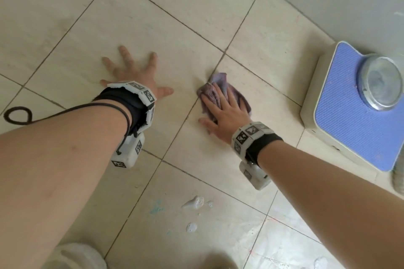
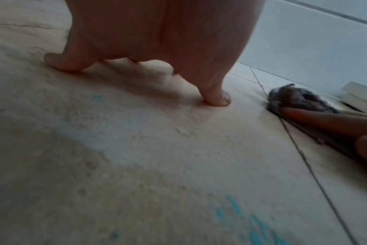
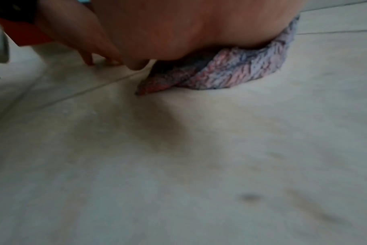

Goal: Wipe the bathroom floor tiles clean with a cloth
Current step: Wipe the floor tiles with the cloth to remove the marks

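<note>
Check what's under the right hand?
A bunched purple cloth lies under the right hand, pressed flat onto the floor tiles. The tile under the cloth is covered.

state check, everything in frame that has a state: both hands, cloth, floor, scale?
Left hand: fingers spread, braced flat on the tile.
Right hand: fingers straight, pressing on the cloth.
Crumpled purple terry cloth: bunched, lying over a grout line.
Beige floor tiles: white foam blobs and turquoise smears unwiped.
Blue-topped bathroom scale: on the floor, nothing on it.
</note>
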Available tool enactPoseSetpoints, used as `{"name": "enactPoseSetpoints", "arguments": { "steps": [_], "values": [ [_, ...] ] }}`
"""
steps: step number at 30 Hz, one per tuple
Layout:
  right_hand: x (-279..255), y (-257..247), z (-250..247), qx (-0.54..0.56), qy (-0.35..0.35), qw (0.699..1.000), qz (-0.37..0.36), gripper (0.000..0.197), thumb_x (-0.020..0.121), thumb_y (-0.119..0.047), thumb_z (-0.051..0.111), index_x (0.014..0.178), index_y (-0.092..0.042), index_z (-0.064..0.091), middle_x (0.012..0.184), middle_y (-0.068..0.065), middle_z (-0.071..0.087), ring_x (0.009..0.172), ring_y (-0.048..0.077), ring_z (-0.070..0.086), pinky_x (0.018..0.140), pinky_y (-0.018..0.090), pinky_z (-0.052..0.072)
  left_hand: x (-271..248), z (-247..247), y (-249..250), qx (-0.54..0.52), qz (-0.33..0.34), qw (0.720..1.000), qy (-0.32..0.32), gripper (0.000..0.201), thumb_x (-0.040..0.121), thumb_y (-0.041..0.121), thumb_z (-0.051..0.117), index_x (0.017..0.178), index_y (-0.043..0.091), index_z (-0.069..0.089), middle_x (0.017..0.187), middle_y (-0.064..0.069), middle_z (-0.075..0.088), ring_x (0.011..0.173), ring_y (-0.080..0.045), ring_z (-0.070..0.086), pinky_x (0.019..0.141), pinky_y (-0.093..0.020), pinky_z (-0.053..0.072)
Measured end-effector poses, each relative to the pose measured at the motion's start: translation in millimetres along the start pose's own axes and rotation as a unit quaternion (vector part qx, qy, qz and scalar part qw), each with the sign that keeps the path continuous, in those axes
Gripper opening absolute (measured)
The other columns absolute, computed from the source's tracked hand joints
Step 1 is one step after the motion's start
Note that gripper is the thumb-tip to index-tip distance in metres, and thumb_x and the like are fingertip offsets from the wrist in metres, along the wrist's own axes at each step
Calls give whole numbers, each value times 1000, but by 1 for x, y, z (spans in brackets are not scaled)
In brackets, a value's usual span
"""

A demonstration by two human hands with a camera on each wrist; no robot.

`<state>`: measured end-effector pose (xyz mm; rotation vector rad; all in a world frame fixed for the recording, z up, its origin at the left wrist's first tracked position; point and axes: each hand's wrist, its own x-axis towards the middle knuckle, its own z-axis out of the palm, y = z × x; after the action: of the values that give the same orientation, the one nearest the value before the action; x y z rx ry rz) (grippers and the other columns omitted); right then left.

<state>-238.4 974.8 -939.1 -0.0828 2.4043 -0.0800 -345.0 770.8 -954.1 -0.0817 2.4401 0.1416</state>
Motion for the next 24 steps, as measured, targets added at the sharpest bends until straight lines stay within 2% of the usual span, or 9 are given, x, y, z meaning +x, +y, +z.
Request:
{"name": "enactPoseSetpoints", "arguments": {
  "steps": [4, 8, 11, 15, 17, 21, 24],
  "values": [
    [22, 25, -20, 48, 13, 996, 76, 69, 94, -68, 19, 152, -44, -9, 158, -11, -26, 147, 25, -22, 117, 61, 2, 0, 0, 1, -1, -1, 1000, -1, 101, 76, 76, 58, 150, 47, -3, 158, -13, -26, 141, -56, -16, 101, -78, 17],
    [62, -8, -47, 126, 54, 982, 133, 75, 92, -71, 27, 153, -41, -5, 159, -8, -25, 145, 30, -25, 114, 61, -4, 1, 0, 1, 3, -2, 1000, -4, 102, 75, 77, 58, 150, 48, -4, 158, -14, -27, 140, -56, -17, 102, -78, 16],
    [62, -28, -46, 103, 54, 989, 90, 76, 92, -71, 27, 154, -41, -5, 160, -8, -25, 145, 31, -25, 114, 62, -3, 5, 1, 0, 8, -2, 1000, -6, 103, 74, 79, 57, 150, 49, -6, 158, -13, -28, 140, -56, -17, 105, -77, 15],
    [29, -30, -12, 41, 39, 998, 24, 72, 93, -71, 22, 152, -42, -8, 159, -9, -25, 147, 28, -22, 117, 60, 0, 7, -2, 1, 24, 7, 1000, -6, 106, 71, 79, 60, 149, 49, -5, 157, -14, -27, 139, -59, -15, 104, -77, 17],
    [21, -26, -5, 35, 33, 999, 19, 71, 93, -70, 22, 151, -44, -8, 159, -10, -26, 147, 27, -22, 117, 60, -1, 7, -6, 0, 34, 9, 999, -8, 106, 70, 78, 62, 149, 48, -2, 158, -14, -24, 138, -60, -13, 102, -78, 19],
    [26, -28, -6, 50, 34, 998, 27, 69, 94, -70, 22, 151, -45, -7, 159, -10, -24, 147, 27, -22, 116, 61, -2, 3, -8, -5, 67, 29, 997, -20, 106, 72, 78, 60, 150, 45, -3, 158, -18, -23, 138, -61, -11, 107, -74, 18],
    [32, -35, -9, 64, 45, 996, 46, 69, 94, -70, 24, 152, -45, -5, 160, -10, -23, 147, 28, -21, 115, 61, 0, -7, -4, -19, 66, 52, 996, -14, 98, 78, 72, 60, 151, 44, 1, 159, -13, -24, 142, -54, -14, 109, -71, 18]
  ]
}}
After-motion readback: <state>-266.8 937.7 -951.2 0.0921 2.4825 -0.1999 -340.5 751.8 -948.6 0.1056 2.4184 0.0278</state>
